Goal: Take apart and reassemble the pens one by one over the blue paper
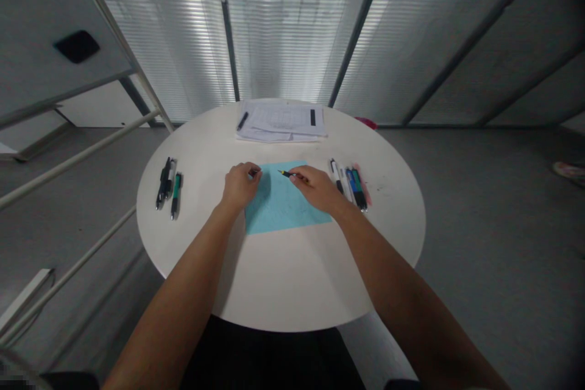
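Observation:
My right hand (315, 186) grips a short dark pen piece (286, 173) with a yellow band, its thin tip pointing left. It is held over the blue sheet (286, 213) lying in the middle of the table. Over the left edge of that sheet, my left hand (241, 184) is closed with thumb and fingertips pinched together. Something small and dark shows at those fingertips, too small to name. A gap separates the two hands.
On the round white table (292, 280), several pens (165, 183) and a green pen (176, 195) lie left. More pens (350, 186) lie right of the sheet. A paper stack (281, 120) with a dark pen (242, 121) sits at the back. A metal rail (82, 152) stands left.

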Available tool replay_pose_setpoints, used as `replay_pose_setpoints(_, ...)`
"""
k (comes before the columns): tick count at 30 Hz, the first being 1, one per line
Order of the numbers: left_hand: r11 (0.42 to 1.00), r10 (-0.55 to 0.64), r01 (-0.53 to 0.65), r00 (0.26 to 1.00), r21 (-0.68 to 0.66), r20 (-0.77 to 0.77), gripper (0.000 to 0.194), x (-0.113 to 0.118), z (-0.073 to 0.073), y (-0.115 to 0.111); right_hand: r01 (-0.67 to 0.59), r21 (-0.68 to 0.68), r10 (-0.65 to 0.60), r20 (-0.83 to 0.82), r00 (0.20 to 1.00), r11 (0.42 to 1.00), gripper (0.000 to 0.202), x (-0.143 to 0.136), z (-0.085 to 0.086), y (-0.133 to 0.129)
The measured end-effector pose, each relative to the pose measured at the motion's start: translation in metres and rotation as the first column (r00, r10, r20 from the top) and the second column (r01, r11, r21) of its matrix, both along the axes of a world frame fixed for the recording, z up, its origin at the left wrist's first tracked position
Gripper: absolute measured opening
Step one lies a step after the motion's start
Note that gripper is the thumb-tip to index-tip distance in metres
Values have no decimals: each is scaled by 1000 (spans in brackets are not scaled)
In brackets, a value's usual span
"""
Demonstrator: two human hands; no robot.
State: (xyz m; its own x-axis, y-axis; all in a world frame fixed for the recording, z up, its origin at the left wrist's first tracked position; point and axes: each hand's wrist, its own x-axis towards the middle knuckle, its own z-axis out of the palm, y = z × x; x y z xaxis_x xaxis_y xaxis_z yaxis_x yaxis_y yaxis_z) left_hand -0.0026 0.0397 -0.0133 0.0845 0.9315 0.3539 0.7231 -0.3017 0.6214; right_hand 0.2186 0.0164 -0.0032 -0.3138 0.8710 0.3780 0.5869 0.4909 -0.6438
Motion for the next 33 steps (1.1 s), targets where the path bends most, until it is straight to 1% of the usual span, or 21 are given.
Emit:
replay_pose_setpoints(3,1000,23,-21,988,-16,152,22,0,1,1,-2,2,2,-3,1000,1000,23,0,-1,1)
replay_pose_setpoints(6,998,30,-7,938,-69,345,25,3,1,1,0,-10,0,-18,1000,1000,23,0,-1,0)
replay_pose_setpoints(8,994,18,33,887,-101,461,26,6,3,1,0,-26,-1,-38,999,1000,28,0,1,-2)
replay_pose_setpoints(11,983,-11,117,810,-142,586,27,11,7,-2,-11,-24,10,-49,999,1000,40,1,4,-4)
replay_pose_setpoints(14,964,-38,204,738,-169,674,26,16,10,-7,-45,17,46,-29,999,999,36,1,6,-4)
replay_pose_setpoints(18,931,-39,297,659,-212,751,28,20,13,-10,-83,53,84,-21,996,995,33,1,6,-4)
replay_pose_setpoints(22,895,-31,373,598,-244,801,31,20,14,-11,-79,66,82,-37,996,995,31,0,5,-4)
replay_pose_setpoints(27,877,-58,420,572,-232,818,31,19,11,-11,-71,85,72,-17,997,994,27,-2,7,-4)
replay_pose_setpoints(30,865,-83,452,560,-220,824,31,19,10,-11,-45,32,46,-29,999,998,30,-2,7,-4)
replay_pose_setpoints(33,855,-87,467,557,-225,826,31,19,10,-12,-33,-24,32,-40,999,999,38,0,7,-5)
